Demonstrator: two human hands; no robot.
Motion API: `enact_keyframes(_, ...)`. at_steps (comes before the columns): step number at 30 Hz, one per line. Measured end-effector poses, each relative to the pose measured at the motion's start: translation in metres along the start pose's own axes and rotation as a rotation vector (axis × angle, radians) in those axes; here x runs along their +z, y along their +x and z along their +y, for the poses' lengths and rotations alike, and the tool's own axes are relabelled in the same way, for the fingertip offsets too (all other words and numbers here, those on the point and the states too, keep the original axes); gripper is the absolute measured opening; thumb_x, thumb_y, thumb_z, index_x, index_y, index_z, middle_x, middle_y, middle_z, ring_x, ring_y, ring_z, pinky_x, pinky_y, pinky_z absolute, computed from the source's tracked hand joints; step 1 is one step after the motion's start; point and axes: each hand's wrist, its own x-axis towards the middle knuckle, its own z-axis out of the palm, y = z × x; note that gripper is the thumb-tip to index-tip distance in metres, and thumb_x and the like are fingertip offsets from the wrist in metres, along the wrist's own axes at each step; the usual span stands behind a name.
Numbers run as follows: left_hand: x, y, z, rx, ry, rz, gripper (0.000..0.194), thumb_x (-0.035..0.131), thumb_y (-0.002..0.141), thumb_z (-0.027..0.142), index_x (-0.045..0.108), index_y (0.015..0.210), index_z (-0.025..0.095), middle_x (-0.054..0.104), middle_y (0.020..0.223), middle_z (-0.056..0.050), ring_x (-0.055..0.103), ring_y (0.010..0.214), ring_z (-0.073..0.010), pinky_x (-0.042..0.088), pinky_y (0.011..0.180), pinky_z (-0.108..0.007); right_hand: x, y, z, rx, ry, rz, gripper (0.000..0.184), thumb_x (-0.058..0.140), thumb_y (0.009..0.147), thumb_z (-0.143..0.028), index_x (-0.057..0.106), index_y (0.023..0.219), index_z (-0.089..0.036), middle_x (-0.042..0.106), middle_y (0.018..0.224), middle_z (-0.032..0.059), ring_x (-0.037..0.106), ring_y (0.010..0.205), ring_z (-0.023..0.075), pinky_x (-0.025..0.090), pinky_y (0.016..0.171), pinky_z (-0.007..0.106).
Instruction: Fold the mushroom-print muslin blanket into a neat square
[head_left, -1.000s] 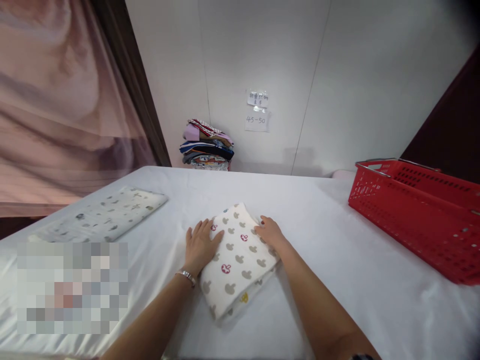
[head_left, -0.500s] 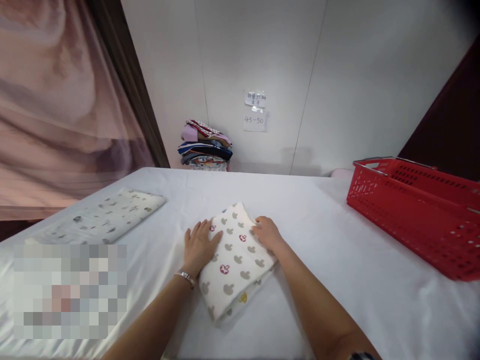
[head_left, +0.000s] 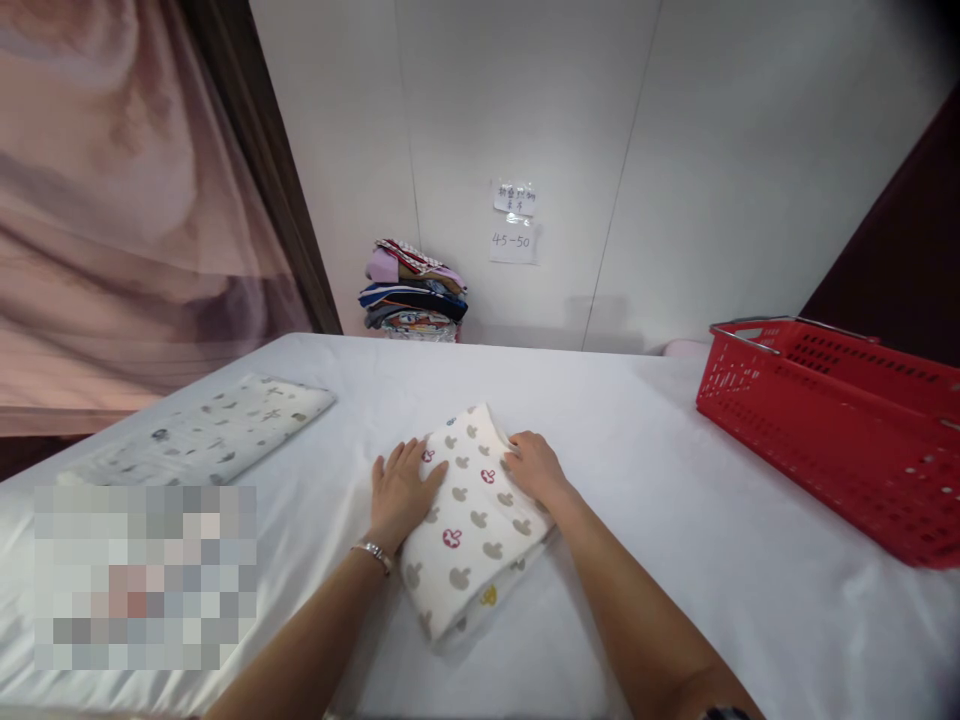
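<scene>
A folded white cloth (head_left: 469, 500) with grey, red, blue and yellow apple and mushroom-like prints lies at a slant on the white-covered table. Its layers show along the near right side. My left hand (head_left: 405, 490) rests flat at the cloth's left edge, fingers spread, with the thumb over the print. On the opposite side, my right hand (head_left: 536, 468) has its fingers curled round the cloth's right edge; their tips are partly hidden. A bracelet (head_left: 373, 553) circles my left wrist.
Another folded white cloth (head_left: 217, 430) with dark prints lies at the left, near a pixelated patch. A red perforated basket (head_left: 825, 430) with metal handles stands at the right. Behind the table's far edge (head_left: 555, 352) rises a stack of folded fabrics (head_left: 414, 292). Paper signs (head_left: 514, 240) hang on the wall.
The whole view has shifted very slightly. Both hands and the cloth hold the same positions relative to each other.
</scene>
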Motion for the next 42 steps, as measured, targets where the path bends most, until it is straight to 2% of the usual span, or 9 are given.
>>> enact_keyframes(11, -0.001, -0.001, 0.000, 0.005, 0.011, 0.000, 0.060, 0.033, 0.085, 0.055, 0.041, 0.132, 0.020, 0.043, 0.137, -0.007, 0.030, 0.130, -0.0242, 0.012, 0.108, -0.047, 0.005, -0.012, -0.022, -0.143, -0.095, -0.011, 0.018, 0.044, 0.082, -0.019, 0.056, 0.095, -0.019, 0.061, 0.097, 0.0064, 0.051, 0.093, 0.0190, 0.035, 0.075, 0.027)
enact_keyframes(17, -0.002, -0.001, 0.001, 0.003, -0.007, 0.000, 0.059, 0.035, 0.084, 0.054, 0.041, 0.132, 0.020, 0.042, 0.138, -0.008, 0.030, 0.130, -0.0249, 0.012, 0.108, -0.048, 0.002, -0.004, -0.006, -0.017, 0.013, -0.025, 0.023, 0.046, 0.081, -0.022, 0.058, 0.099, -0.017, 0.060, 0.105, 0.0076, 0.050, 0.098, 0.0187, 0.034, 0.081, 0.026)
enact_keyframes(22, -0.003, -0.001, 0.002, -0.009, -0.001, -0.010, 0.059, 0.035, 0.085, 0.054, 0.041, 0.132, 0.020, 0.043, 0.137, -0.007, 0.030, 0.130, -0.0246, 0.012, 0.109, -0.047, 0.003, 0.002, 0.011, 0.088, 0.159, -0.131, 0.027, 0.047, 0.080, -0.028, 0.058, 0.103, -0.018, 0.061, 0.105, 0.0062, 0.053, 0.093, 0.0175, 0.035, 0.075, 0.025)
enact_keyframes(27, -0.004, -0.001, 0.003, -0.006, 0.004, -0.008, 0.059, 0.035, 0.085, 0.054, 0.041, 0.132, 0.018, 0.043, 0.137, -0.008, 0.030, 0.130, -0.0247, 0.012, 0.109, -0.047, 0.006, 0.002, 0.011, 0.090, 0.213, -0.149, 0.028, 0.047, 0.079, -0.029, 0.058, 0.102, -0.019, 0.063, 0.101, 0.0051, 0.055, 0.088, 0.0171, 0.036, 0.072, 0.025)
enact_keyframes(36, -0.003, -0.001, 0.001, 0.000, -0.011, 0.002, 0.059, 0.036, 0.085, 0.054, 0.042, 0.131, 0.019, 0.044, 0.137, -0.008, 0.031, 0.130, -0.0252, 0.013, 0.108, -0.049, 0.008, 0.005, 0.008, 0.045, 0.175, -0.067, 0.030, 0.049, 0.075, -0.025, 0.062, 0.100, -0.017, 0.060, 0.105, 0.0072, 0.050, 0.098, 0.0183, 0.033, 0.083, 0.025)
enact_keyframes(42, -0.003, -0.001, 0.001, 0.002, -0.018, 0.010, 0.058, 0.037, 0.084, 0.053, 0.043, 0.131, 0.019, 0.044, 0.136, -0.008, 0.031, 0.130, -0.0251, 0.013, 0.109, -0.048, 0.005, 0.002, 0.010, 0.073, 0.249, -0.113, 0.025, 0.049, 0.076, -0.029, 0.062, 0.096, -0.020, 0.064, 0.094, 0.0038, 0.054, 0.081, 0.0158, 0.035, 0.069, 0.024)
